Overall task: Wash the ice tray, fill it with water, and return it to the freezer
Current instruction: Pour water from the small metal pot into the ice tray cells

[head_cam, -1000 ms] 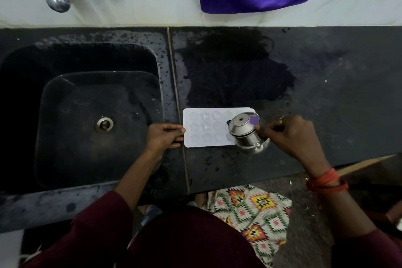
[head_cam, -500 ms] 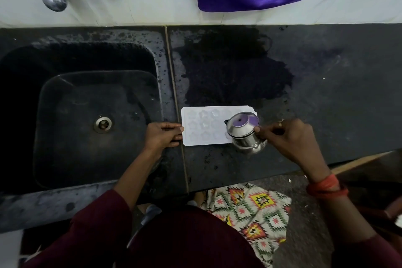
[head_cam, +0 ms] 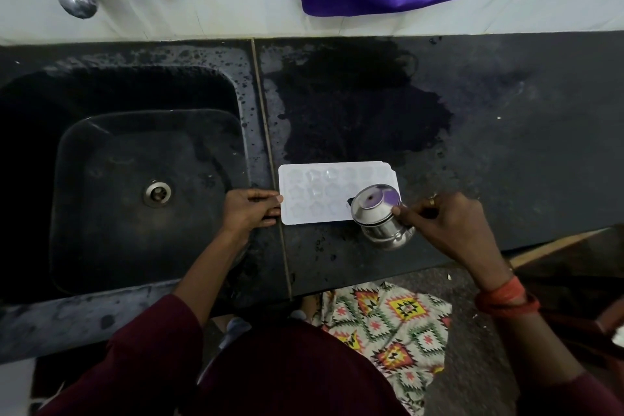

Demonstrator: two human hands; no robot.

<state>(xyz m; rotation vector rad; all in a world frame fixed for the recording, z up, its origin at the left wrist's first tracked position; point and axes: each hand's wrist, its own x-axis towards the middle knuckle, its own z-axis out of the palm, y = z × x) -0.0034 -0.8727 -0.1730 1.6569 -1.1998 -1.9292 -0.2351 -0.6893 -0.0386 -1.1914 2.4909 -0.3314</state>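
The person is wearing a dark maroon top (head_cam: 287, 378) with long sleeves (head_cam: 145, 348). A gold ring (head_cam: 432, 202) is sitting on a finger of the right hand (head_cam: 445, 223), orange-red bands (head_cam: 504, 297) are circling that wrist, and a white garment (head_cam: 388, 324) printed with green, red and yellow diamonds is showing below the top

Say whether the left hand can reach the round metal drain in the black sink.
Probably yes. The left hand grips the left edge of the white plastic ice tray beside the black sink, and nothing visible lies between it and the round metal drain; it must release the tray first.
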